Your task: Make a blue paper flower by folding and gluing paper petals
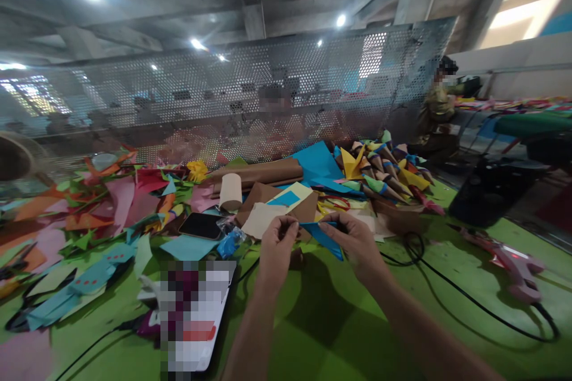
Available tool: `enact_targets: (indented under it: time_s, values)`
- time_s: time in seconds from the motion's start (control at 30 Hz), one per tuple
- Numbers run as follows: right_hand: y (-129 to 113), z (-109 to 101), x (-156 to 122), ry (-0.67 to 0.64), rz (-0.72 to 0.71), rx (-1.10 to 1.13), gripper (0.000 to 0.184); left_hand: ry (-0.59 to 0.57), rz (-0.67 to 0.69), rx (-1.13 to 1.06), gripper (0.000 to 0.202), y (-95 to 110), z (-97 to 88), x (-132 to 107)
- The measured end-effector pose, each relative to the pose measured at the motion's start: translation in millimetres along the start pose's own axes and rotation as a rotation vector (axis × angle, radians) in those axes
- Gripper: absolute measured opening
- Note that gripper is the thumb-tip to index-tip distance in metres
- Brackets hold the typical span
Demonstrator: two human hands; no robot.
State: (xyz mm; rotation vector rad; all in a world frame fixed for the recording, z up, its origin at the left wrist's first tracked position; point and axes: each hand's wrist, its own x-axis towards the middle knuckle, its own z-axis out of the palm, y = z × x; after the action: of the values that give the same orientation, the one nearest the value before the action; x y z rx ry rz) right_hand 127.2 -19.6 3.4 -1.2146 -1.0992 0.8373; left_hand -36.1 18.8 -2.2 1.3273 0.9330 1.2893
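Between my hands, above the green table, is a small folded piece of blue paper (pixel 325 240). My left hand (pixel 279 238) pinches its left corner between thumb and fingers. The right hand (pixel 351 239) grips the paper's upper right part, its thumb lying against the fold. A pointed end of the paper hangs down beside the right fingers. Just beyond my hands lie a torn cream paper piece (pixel 258 220), a yellow sheet (pixel 298 195) and a brown paper roll (pixel 263 174).
A pink glue gun (pixel 513 265) lies on the right, its black cord crossing the green table (pixel 330 333). Paper cones (pixel 384 169) are heaped behind. Coloured scraps (pixel 120 196) cover the left, near a phone (pixel 201 225). A perforated metal screen (pixel 232 101) stands behind; a person (pixel 438 110) sits far right.
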Motion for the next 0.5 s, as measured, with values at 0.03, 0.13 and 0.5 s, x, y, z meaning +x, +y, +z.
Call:
enact_targets:
  time_s: [0.03, 0.13, 0.5]
  values:
    - [0.0, 0.1, 0.1, -0.001, 0.001, -0.001, 0.035, -0.004, -0.011, -0.017, 0.021, -0.2, 0.5, -0.1]
    - [-0.5, 0.3, 0.0, -0.002, -0.004, -0.001, 0.035, -0.039, -0.020, -0.019, 0.023, 1.5, 2.5, -1.9]
    - [3.2, 0.2, 0.5, -0.028, -0.003, -0.016, 0.032, -0.064, -0.028, 0.004, 0.018, 5.2, 5.1, -6.3]
